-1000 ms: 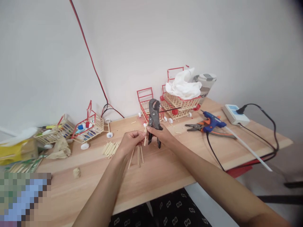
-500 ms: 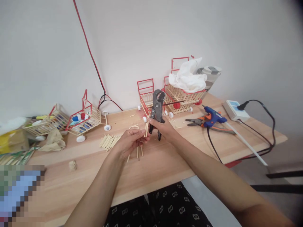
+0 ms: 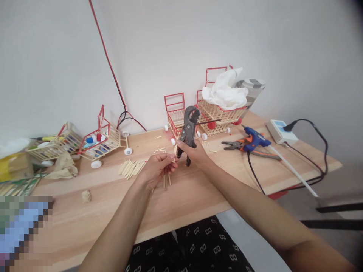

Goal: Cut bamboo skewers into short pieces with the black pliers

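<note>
My right hand (image 3: 195,155) is closed round the handles of dark grey cutting pliers (image 3: 189,126), held upright with the jaws at the top. My left hand (image 3: 157,169) sits just to its left, fingers pinched on a few thin wooden sticks (image 3: 166,180) that hang down toward the wooden table (image 3: 107,204). The two hands touch at the fingertips. A loose pile of cut sticks (image 3: 131,167) lies on the table to the left of my left hand.
Small stick-and-red-wire carts stand at the back: one behind the pliers (image 3: 175,115), one holding white cloth (image 3: 219,109), two at left (image 3: 99,141). A blue glue gun (image 3: 255,139), orange-handled pliers (image 3: 235,144), a power strip (image 3: 280,132) and black cable lie right.
The view tilted slightly, so the table things sit higher in frame. Both hands stayed together; the pliers moved a little up and right, and my left hand turned palm-up under the sticks.
</note>
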Demonstrator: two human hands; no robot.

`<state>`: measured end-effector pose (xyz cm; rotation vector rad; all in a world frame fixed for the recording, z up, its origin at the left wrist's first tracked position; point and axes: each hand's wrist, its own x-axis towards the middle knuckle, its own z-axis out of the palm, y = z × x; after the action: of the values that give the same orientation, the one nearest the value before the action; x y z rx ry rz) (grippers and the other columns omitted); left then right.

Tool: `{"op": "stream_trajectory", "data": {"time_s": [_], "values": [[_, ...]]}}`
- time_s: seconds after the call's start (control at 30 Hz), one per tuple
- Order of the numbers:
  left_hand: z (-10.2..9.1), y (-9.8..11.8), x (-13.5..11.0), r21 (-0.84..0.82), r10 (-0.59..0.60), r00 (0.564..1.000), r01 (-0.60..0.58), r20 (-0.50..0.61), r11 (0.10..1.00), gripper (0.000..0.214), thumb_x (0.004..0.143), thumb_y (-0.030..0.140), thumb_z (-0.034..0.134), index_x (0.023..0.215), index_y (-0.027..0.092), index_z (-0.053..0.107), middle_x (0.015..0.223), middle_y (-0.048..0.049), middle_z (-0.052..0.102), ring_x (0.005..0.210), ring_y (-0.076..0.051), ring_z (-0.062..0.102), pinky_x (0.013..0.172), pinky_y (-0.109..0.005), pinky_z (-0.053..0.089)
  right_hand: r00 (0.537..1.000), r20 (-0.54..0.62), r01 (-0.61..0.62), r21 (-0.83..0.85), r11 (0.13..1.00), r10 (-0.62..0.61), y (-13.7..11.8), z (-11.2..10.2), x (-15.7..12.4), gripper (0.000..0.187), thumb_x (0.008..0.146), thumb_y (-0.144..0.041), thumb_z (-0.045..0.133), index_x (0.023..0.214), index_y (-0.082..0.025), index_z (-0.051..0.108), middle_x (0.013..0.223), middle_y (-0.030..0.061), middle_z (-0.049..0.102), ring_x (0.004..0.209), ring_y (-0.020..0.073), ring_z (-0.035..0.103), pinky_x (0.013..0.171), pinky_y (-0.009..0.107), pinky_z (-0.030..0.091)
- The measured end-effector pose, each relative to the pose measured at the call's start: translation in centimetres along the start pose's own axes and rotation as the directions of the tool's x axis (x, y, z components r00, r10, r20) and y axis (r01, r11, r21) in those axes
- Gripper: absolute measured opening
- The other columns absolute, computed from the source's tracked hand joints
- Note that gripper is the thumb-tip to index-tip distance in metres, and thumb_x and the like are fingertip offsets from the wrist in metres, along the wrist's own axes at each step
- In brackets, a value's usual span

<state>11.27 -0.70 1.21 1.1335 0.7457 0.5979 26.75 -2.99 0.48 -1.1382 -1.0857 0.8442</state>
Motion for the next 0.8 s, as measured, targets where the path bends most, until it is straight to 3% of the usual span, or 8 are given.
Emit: {"op": "stream_trajectory", "data": {"time_s": [0.17,0.4,0.57,0.8], "values": [[0.35,0.07,-0.04,0.166,0.169,0.98,-0.15,-0.108,0.975,0.027,0.069,0.038,0.069,0.069,0.011,0.066,0.057,-0.0007,0.06,0.049,-0.007,0.05,0.049,-0.019,0.037,0.993,0.117,-0.027,0.046,0.999,0.021,-0.37,0.08,-0.13,0.035,0.075,-0.048,0.06,0.063,-0.015,0.057,0.056,0.0015,0.058,0.054,0.0128,0.055,0.056,0.027,0.047],[0.56,-0.04,0.12,0.388,0.309,0.93,-0.216,-0.197,0.896,0.025,0.072,0.037,0.065,0.067,0.013,0.067,0.055,-0.0005,0.06,0.049,-0.01,0.051,0.05,-0.022,0.041,0.992,0.113,-0.061,0.009,0.998,0.06,0.0,0.08,-0.22,0.033,0.073,-0.046,0.063,0.065,-0.015,0.057,0.06,0.0012,0.059,0.055,0.0122,0.055,0.054,0.024,0.048],[0.5,-0.17,0.28,0.375,0.282,0.943,-0.201,-0.176,0.905,0.027,0.071,0.04,0.065,0.067,0.013,0.067,0.055,-0.0009,0.06,0.049,-0.01,0.052,0.049,-0.022,0.041,0.993,0.091,-0.069,0.001,0.998,0.069,0.3,0.06,-0.25,0.033,0.072,-0.046,0.064,0.062,-0.015,0.055,0.056,0.0003,0.058,0.051,0.0114,0.053,0.05,0.024,0.046],[0.16,-0.09,0.11,0.184,0.185,0.98,-0.17,-0.069,0.968,0.032,0.073,0.043,0.064,0.071,0.011,0.067,0.063,-0.0044,0.064,0.055,-0.011,0.055,0.055,-0.023,0.044,0.991,0.114,-0.068,0.041,0.997,0.063,0.05,0.05,-0.13,0.031,0.074,-0.042,0.063,0.06,-0.015,0.056,0.055,0.001,0.059,0.053,0.0121,0.055,0.054,0.025,0.046]]}}
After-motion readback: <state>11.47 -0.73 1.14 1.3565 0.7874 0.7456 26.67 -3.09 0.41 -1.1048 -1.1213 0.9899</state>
